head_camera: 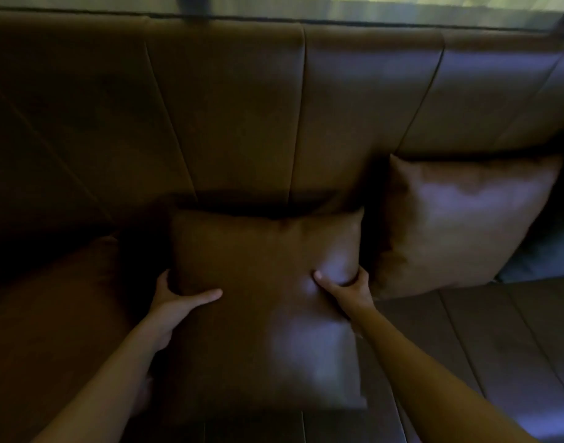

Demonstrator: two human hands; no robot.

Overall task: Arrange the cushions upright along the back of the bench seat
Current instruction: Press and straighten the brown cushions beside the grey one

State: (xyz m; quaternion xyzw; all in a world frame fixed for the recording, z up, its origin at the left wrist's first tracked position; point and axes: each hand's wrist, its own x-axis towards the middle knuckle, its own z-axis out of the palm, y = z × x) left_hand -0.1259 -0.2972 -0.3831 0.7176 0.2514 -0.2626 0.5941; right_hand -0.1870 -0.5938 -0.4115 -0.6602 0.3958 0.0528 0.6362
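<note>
A brown leather cushion point(264, 282) stands in the middle of the bench, its top edge near the padded backrest point(242, 107). My left hand point(175, 298) grips its left side with the thumb across the front. My right hand point(347, 289) pinches its right edge, thumb pressed into the leather. A second brown cushion point(463, 219) leans upright against the backrest at the right. A third cushion point(50, 314) lies in deep shadow at the left; its pose is hard to make out.
The brown bench seat point(498, 346) with stitched seams runs along the lower right. A window ledge point(338, 11) with daylight sits above the backrest. A grey patch point(546, 251) shows at the far right edge.
</note>
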